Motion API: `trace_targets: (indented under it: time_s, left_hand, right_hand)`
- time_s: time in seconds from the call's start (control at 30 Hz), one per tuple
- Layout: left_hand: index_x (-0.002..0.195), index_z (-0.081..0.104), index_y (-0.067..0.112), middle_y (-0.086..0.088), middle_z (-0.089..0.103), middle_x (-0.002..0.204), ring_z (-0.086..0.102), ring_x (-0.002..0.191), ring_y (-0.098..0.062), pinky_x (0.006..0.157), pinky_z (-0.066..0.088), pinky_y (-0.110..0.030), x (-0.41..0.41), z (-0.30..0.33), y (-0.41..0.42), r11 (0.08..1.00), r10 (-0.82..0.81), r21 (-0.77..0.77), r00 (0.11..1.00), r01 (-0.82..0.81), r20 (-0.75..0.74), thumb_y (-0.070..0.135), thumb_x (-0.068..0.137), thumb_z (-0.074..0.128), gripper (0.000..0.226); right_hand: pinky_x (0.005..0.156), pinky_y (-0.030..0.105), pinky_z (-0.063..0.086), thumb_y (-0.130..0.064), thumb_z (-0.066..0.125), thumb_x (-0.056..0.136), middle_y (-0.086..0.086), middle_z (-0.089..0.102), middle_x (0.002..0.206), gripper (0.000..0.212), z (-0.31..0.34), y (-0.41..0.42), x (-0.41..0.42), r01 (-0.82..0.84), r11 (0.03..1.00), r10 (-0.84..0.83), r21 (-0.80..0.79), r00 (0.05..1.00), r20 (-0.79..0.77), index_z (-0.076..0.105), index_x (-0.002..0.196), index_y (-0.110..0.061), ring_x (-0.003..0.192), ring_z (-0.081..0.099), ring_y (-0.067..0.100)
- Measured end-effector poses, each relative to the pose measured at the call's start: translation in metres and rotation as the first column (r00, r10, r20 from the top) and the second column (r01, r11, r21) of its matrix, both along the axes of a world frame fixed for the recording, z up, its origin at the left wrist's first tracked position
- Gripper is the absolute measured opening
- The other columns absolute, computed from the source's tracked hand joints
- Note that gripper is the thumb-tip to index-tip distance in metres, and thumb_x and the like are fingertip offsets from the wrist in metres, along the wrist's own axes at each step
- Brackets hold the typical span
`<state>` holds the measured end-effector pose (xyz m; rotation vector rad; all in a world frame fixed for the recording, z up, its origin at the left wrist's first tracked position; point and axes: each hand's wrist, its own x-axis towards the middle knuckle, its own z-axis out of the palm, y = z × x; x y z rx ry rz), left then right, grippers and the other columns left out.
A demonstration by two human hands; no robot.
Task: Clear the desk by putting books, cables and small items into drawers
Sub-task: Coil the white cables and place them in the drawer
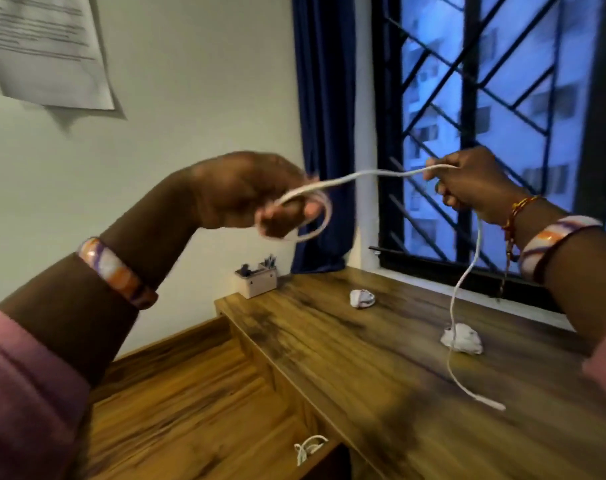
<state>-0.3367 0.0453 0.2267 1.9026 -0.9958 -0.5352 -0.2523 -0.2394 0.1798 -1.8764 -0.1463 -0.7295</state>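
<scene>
A white cable [370, 174] stretches in the air between both hands, above the wooden desk [381, 368]. My left hand [246, 192] holds a few coiled loops of it around its curled fingers. My right hand [474, 183] grips the cable farther along. From there the loose end hangs down, and its plug [492, 405] rests on the desk top. Another coiled white cable [308, 448] lies in an open drawer [329, 455] below the desk's front edge.
Two crumpled white paper balls sit on the desk, one [362, 298] near the back and one [462, 339] behind the hanging cable. A small beige organiser box [256, 280] stands at the desk's far left corner. Barred window [485, 116] and blue curtain [324, 133] lie behind.
</scene>
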Motion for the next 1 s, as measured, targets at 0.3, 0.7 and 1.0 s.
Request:
trace_targets:
  time_s: [0.3, 0.7, 1.0]
  left_hand:
    - [0.057, 0.045, 0.004, -0.004, 0.047, 0.047, 0.044, 0.043, -0.011, 0.053, 0.038, -0.019, 0.013, 0.059, -0.095, 0.022, -0.444, -0.956, 0.853, -0.294, -0.272, -0.005, 0.080, 0.035, 0.027]
    - [0.093, 0.054, 0.000, -0.022, 0.063, 0.090, 0.059, 0.076, -0.040, 0.066, 0.049, -0.044, -0.042, 0.002, -0.033, 0.726, 0.311, -0.308, -0.106, -0.615, 0.945, 0.028, 0.097, 0.038, 0.033]
    - [0.066, 0.061, 0.019, 0.008, 0.044, 0.043, 0.040, 0.041, -0.005, 0.046, 0.039, -0.015, -0.252, -0.022, 0.012, 0.931, 0.090, -0.362, 0.991, -0.050, 0.095, 0.042, 0.085, 0.047, 0.033]
  right_hand:
    - [0.056, 0.027, 0.030, -0.032, 0.064, 0.085, 0.018, 0.064, 0.066, 0.029, -0.001, -0.057, -0.070, 0.459, 0.753, -0.365, -0.471, 0.888, 0.281, 0.072, 0.075, -0.006, 0.075, 0.063, 0.030]
    - [0.051, 0.030, 0.028, -0.045, 0.055, 0.088, 0.001, 0.039, 0.048, 0.046, 0.022, -0.023, -0.161, 0.436, 0.780, -0.149, -0.449, 0.826, 0.544, 0.054, 0.063, -0.007, 0.053, 0.043, 0.021]
    - [0.068, 0.037, 0.048, -0.051, 0.047, 0.088, -0.007, 0.062, 0.066, 0.038, -0.006, 0.089, -0.210, -0.016, 0.844, 0.234, -0.536, 0.910, 0.342, 0.069, 0.081, -0.021, 0.073, 0.062, 0.019]
